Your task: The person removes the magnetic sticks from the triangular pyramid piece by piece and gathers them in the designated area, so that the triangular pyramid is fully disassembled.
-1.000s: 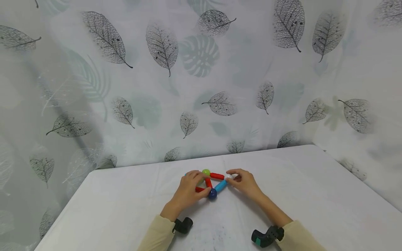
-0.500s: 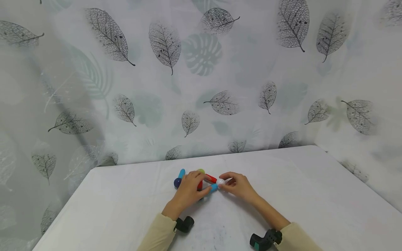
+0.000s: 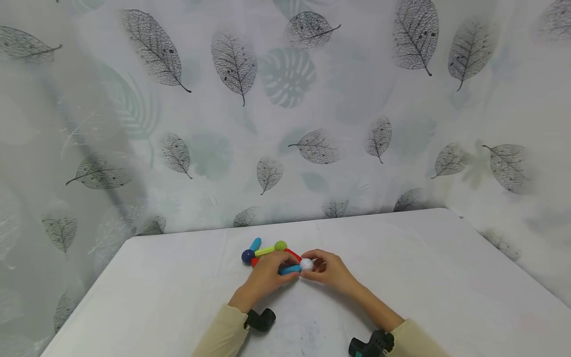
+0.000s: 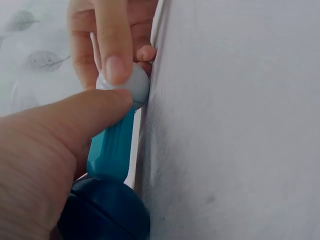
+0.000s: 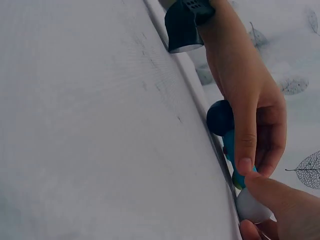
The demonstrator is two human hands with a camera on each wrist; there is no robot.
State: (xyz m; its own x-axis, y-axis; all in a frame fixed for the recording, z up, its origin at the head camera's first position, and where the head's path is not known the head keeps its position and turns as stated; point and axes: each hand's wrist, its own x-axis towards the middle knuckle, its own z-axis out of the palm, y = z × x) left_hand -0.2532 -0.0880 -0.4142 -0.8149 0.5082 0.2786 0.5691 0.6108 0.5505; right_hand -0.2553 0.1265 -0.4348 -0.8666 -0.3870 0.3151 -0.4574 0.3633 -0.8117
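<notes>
Rods and balls of a magnetic building set are joined together on the white table. My left hand (image 3: 266, 273) pinches a light blue rod (image 4: 115, 150) between thumb and fingers. One end of that rod meets a white ball (image 3: 306, 265), which my right hand (image 3: 333, 269) pinches with its thumb and fingers. A dark blue ball (image 4: 107, 210) sits at the rod's other end, under my left palm. A red rod (image 3: 293, 255) runs from a lime green ball (image 3: 280, 246) to the white one. Part of the structure is hidden behind my left hand.
Beyond my left hand, a yellow-green rod (image 3: 265, 251) links the lime ball to another dark blue ball (image 3: 248, 256), from which a second light blue rod (image 3: 256, 244) sticks out. A leaf-patterned curtain (image 3: 285, 124) rises behind the table (image 3: 401, 267).
The joined pieces have moved left and turned, showing the far dark blue ball and the yellow-green rod. My right hand has come left with the white ball, close to my left hand.
</notes>
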